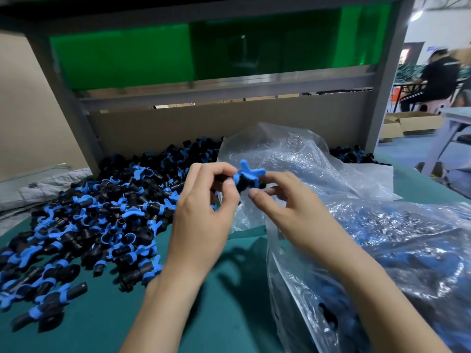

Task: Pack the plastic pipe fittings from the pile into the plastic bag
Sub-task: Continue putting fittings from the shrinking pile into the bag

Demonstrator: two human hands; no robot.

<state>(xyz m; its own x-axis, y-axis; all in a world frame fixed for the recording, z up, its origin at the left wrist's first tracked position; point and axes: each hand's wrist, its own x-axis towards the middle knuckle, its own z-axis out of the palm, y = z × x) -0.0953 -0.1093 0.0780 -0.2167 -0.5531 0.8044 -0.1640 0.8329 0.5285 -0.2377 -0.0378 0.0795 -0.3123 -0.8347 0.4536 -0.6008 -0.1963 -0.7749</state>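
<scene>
In the head view, the left hand [204,212] and the right hand [288,207] both pinched a few joined fittings [246,178] between curled fingertips, between the pile [102,212] and the plastic bag [382,238]. The hold looked thin, so I judged one fitting could slip onto the table [216,301].

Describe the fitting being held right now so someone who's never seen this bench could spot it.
On the green table, a pile of fittings lies left and a clear plastic bag right. Between them the left hand and right hand pinch a black fitting with blue wings. It alone is held up in the air; the rest lie in the pile or bag.
</scene>
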